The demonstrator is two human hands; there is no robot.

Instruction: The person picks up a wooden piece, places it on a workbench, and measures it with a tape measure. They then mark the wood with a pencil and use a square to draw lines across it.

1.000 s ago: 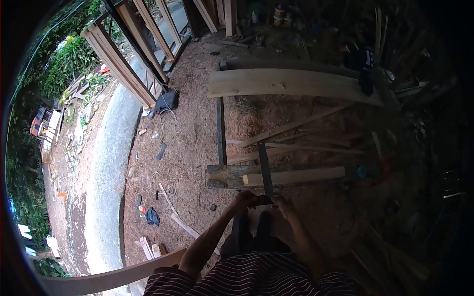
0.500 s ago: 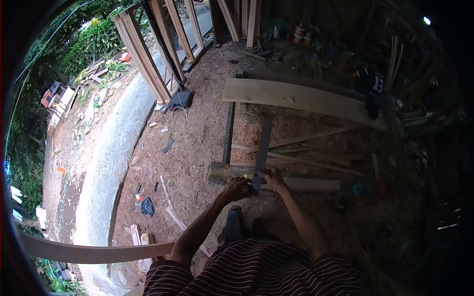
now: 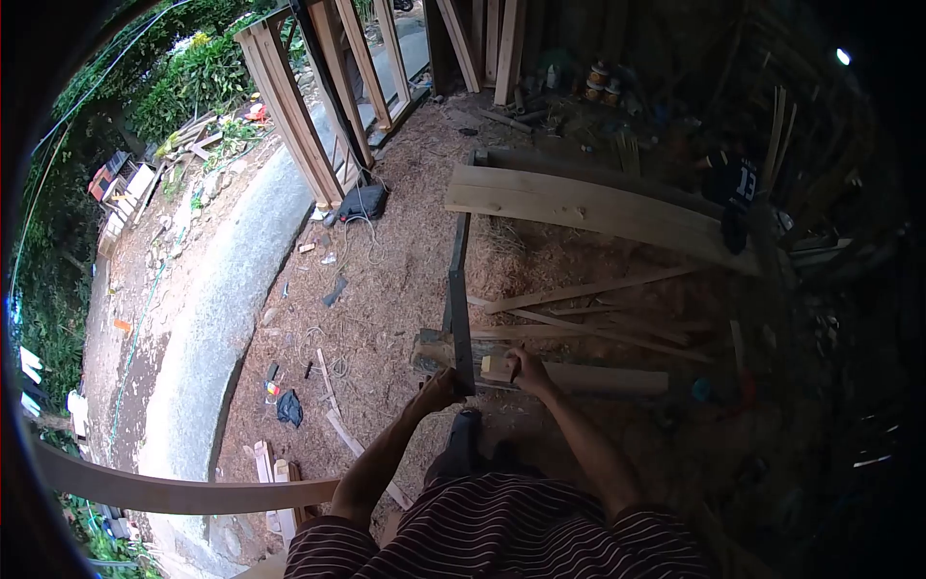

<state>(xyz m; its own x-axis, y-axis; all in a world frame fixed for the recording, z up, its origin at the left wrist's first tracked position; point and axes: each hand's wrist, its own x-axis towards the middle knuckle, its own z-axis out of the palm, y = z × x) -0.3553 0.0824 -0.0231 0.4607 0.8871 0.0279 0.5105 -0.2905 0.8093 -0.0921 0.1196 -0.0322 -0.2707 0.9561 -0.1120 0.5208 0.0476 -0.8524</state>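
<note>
My left hand is closed around the near end of a long, dark, flat blade, which points away from me and overlaps a dark rail behind it. To its right, my right hand is closed with the thumb up, beside the pale end of a timber. I cannot tell what its fingers hold. This timber extends to the right in shadow, beyond my right hand. Its left end lies by a rough wooden support.
Farther off, a wide plank lies across the supports. Loose wood strips cover the ground between. A person in a shirt numbered 13 is at the far right. A curved board is at lower left, and upright posts stand upper left.
The dark blade has swung left with my left hand, away from my right hand, which no longer touches it. The pale timber end now shows between the hands. The view has shifted slightly.
</note>
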